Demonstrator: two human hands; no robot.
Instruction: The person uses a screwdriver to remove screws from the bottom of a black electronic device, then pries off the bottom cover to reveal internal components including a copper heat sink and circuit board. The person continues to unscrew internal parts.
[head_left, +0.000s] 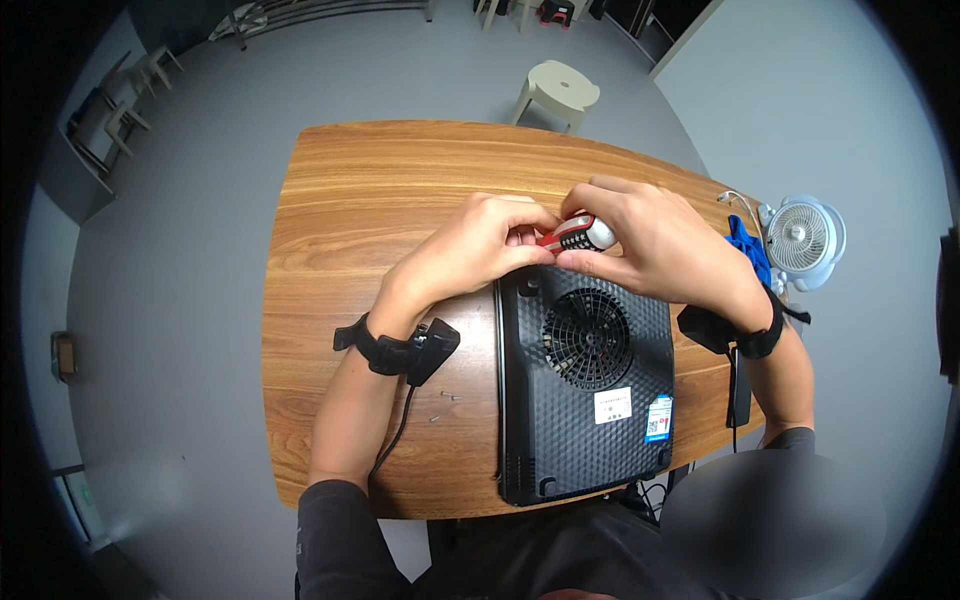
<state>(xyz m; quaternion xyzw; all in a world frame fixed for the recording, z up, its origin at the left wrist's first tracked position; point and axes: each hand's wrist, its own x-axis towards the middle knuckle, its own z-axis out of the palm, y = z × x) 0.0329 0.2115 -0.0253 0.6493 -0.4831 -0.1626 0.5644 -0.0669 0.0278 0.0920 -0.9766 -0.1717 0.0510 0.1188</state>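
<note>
An induction cooktop lies on the table with its black textured underside up, showing a round fan grille, small feet and two labels. Over its far edge, my right hand grips the silver, red and black handle of a screwdriver. My left hand is closed, thumb and fingers pinching around the red end of that screwdriver. The tool's tip is hidden by my fingers. A few small screws are scattered on the wood left of the cooktop.
The wooden table has rounded corners. At its right side are a light blue fan, a blue cloth, a white cable and a black box-shaped device. A cream stool stands beyond the far edge. Black straps with cables circle both wrists.
</note>
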